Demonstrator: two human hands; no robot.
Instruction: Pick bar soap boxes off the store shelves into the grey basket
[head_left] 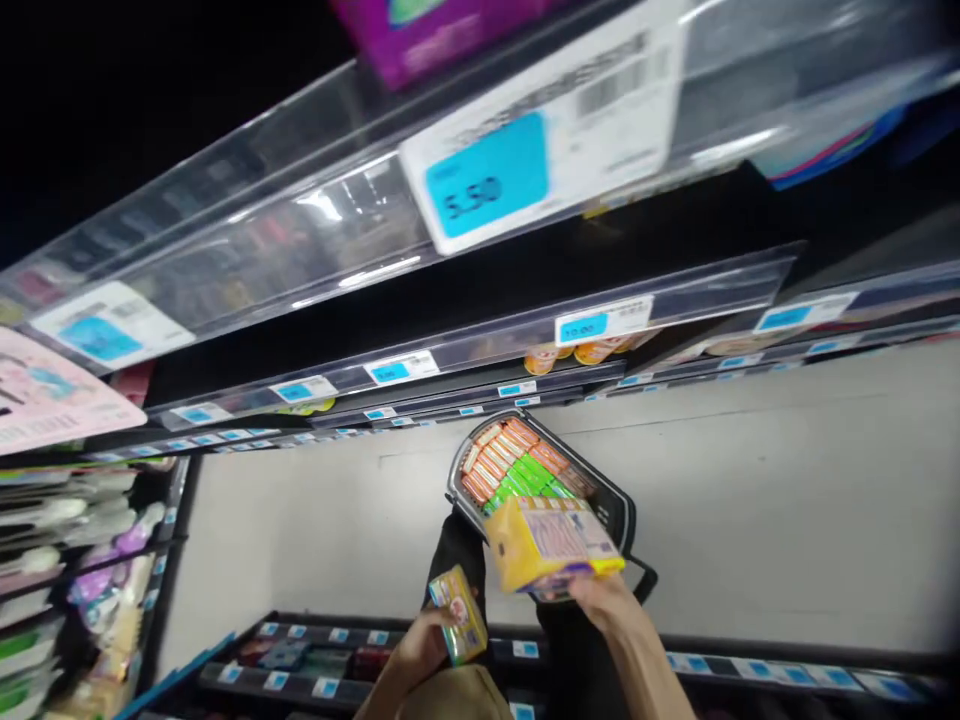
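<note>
My right hand (600,598) gripped a yellow packet (546,543) above the basket (619,505) of boxes on the floor; my left hand (421,645) clasped a small pack (459,613) just beside it

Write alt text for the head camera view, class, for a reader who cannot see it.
In a shop aisle, the right hand holds a yellow packet over a dark basket full of orange and green packs, while the left hand holds a small yellow box. Shelves with blue price labels run overhead.
</note>
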